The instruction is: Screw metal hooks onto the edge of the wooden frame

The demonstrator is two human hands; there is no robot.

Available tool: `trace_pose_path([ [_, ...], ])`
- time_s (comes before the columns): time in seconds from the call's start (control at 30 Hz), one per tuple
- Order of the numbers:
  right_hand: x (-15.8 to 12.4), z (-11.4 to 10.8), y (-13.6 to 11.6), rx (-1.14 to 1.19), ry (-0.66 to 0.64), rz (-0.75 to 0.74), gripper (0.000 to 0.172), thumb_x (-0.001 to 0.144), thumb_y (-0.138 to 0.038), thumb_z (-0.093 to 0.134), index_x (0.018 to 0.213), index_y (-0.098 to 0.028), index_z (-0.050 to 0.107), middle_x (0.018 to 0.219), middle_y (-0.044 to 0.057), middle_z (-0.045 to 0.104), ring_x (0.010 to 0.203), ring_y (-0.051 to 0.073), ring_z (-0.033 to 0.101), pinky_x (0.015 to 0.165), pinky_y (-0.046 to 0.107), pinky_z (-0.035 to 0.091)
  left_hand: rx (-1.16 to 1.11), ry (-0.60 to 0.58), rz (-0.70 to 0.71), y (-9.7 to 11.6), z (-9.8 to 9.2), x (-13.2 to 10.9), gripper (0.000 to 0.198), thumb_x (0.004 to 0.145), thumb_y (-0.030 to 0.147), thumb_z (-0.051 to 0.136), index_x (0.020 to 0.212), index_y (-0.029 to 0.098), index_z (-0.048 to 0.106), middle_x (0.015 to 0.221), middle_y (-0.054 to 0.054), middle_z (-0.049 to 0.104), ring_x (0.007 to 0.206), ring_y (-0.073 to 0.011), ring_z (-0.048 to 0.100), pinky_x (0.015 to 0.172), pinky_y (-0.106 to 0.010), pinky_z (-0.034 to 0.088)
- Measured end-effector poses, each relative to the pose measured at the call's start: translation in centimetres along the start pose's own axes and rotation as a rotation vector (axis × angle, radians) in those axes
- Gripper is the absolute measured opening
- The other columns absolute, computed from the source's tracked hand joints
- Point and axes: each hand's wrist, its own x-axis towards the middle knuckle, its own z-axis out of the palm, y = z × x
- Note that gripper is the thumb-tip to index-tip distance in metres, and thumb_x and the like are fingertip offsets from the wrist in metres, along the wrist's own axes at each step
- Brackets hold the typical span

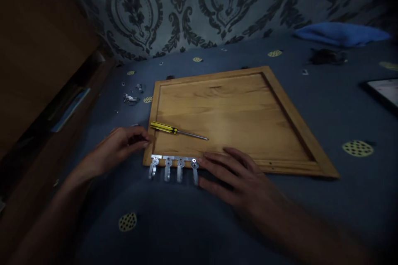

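Note:
A framed wooden panel (224, 107) lies flat on the blue patterned cloth. Along its near left edge sits a strip of metal hooks (168, 162), with the hooks jutting over the edge towards me. My left hand (124, 143) is at the panel's left edge, thumb and fingertips pinched together; whatever they may hold is too small to make out. Fingers apart, my right hand (231, 174) rests at the near edge, index fingertip and thumb beside the rightmost hook. A screwdriver (177, 130) with a yellow and black handle lies on the panel, its tip pointing right.
Small metal parts (130, 99) lie on the cloth left of the panel. Wooden furniture (40, 49) stands along the left side. At the far right are a blue cloth (342, 34), a dark object (327, 56) and a dark-edged flat object (384, 91). Patterned fabric rises behind.

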Motion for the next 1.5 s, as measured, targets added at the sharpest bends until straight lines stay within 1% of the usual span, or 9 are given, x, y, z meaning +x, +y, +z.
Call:
trace_pose_path([
  [0.13, 0.2, -0.6, -0.1, 0.025, -0.036, -0.013, 0.04, 0.099, -0.016, 0.054, 0.135, -0.029, 0.063, 0.142, 0.005, 0.067, 0.137, 0.025, 0.052, 0.116, 0.055, 0.036, 0.067, 0.017, -0.032, 0.3, -0.2, 0.2, 0.034, 0.092, 0.05, 0.055, 0.091, 0.02, 0.07, 0.078, -0.002, 0.068, 0.067, -0.0163, 0.057, 0.06, -0.026, 0.041],
  [0.4, 0.3, -0.4, -0.2, 0.006, 0.008, -0.008, 0.032, 0.1, -0.015, 0.057, 0.129, -0.025, 0.065, 0.139, 0.006, 0.068, 0.136, 0.026, 0.054, 0.118, 0.056, 0.036, 0.11, 0.031, -0.039, 1.2, -0.9, -0.1, 0.033, 0.092, 0.05, 0.055, 0.091, 0.021, 0.071, 0.073, 0.0, 0.067, 0.059, -0.0145, 0.054, 0.053, -0.024, 0.04],
  [0.6, 0.2, -0.3, -0.1, 0.013, 0.004, -0.002, 0.033, 0.101, -0.013, 0.054, 0.129, -0.026, 0.064, 0.137, 0.007, 0.069, 0.136, 0.025, 0.053, 0.117, 0.056, 0.036, -0.003, 0.051, 0.021, 3.4, -0.5, -0.2, 0.022, 0.093, 0.04, 0.06, 0.09, 0.021, 0.071, 0.082, -0.002, 0.071, 0.074, -0.0169, 0.064, 0.064, -0.024, 0.049],
  [0.7, 0.5, -0.5, -0.1, 0.004, 0.014, -0.015, 0.03, 0.102, -0.016, 0.053, 0.127, -0.025, 0.065, 0.133, 0.006, 0.071, 0.133, 0.026, 0.055, 0.115, 0.055, 0.038, -0.027, 0.022, 0.084, 5.1, 0.3, 0.4, 0.019, 0.093, 0.037, 0.061, 0.092, 0.021, 0.072, 0.085, -0.002, 0.073, 0.079, -0.017, 0.066, 0.067, -0.024, 0.05],
  [0.87, 0.9, -1.0, -0.3, -0.005, 0.023, -0.016, 0.028, 0.103, -0.012, 0.048, 0.12, -0.022, 0.068, 0.132, 0.007, 0.071, 0.128, 0.026, 0.058, 0.111, 0.053, 0.041, 0.024, -0.134, 0.193, 7.3, 1.5, 1.5, 0.022, 0.1, 0.037, 0.056, 0.09, 0.022, 0.069, 0.076, 0.002, 0.067, 0.065, -0.0131, 0.059, 0.059, -0.023, 0.043],
  [1.07, 1.0, -1.0, -0.3, -0.04, 0.032, -0.024, 0.027, 0.105, -0.018, 0.048, 0.124, -0.022, 0.068, 0.136, 0.008, 0.07, 0.126, 0.026, 0.059, 0.109, 0.054, 0.045, 0.101, -0.145, 0.338, 8.5, 3.1, 2.2, 0.012, 0.102, 0.023, 0.056, 0.095, 0.024, 0.066, 0.089, 0.003, 0.066, 0.082, -0.0131, 0.061, 0.075, -0.022, 0.045],
  [1.23, 0.8, -0.9, -0.5, -0.05, -0.017, -0.002, 0.031, 0.099, -0.012, 0.055, 0.124, -0.025, 0.068, 0.143, 0.009, 0.066, 0.131, 0.028, 0.058, 0.113, 0.056, 0.043, 0.126, -0.187, 0.337, 8.6, 3.8, 2.4, 0.018, 0.105, 0.027, 0.049, 0.101, 0.025, 0.067, 0.1, -0.001, 0.069, 0.095, -0.0175, 0.064, 0.082, -0.026, 0.048],
  [1.37, 0.6, -0.8, -0.6, -0.014, 0.003, 0.006, 0.032, 0.098, -0.013, 0.056, 0.125, -0.022, 0.068, 0.143, 0.012, 0.065, 0.133, 0.031, 0.057, 0.113, 0.058, 0.042, 0.158, -0.189, 0.323, 8.4, 4.0, 2.2, 0.016, 0.105, 0.028, 0.051, 0.101, 0.025, 0.066, 0.102, 0.0, 0.07, 0.097, -0.0175, 0.064, 0.089, -0.027, 0.048],
  [1.5, 0.6, -0.8, -0.5, -0.02, -0.011, 0.001, 0.032, 0.099, -0.014, 0.056, 0.127, -0.024, 0.068, 0.142, 0.011, 0.066, 0.133, 0.029, 0.057, 0.115, 0.057, 0.042, 0.188, -0.183, 0.299, 8.3, 4.2, 2.1, 0.02, 0.106, 0.03, 0.048, 0.101, 0.025, 0.066, 0.104, -0.001, 0.07, 0.099, -0.0185, 0.064, 0.094, -0.03, 0.048],
])
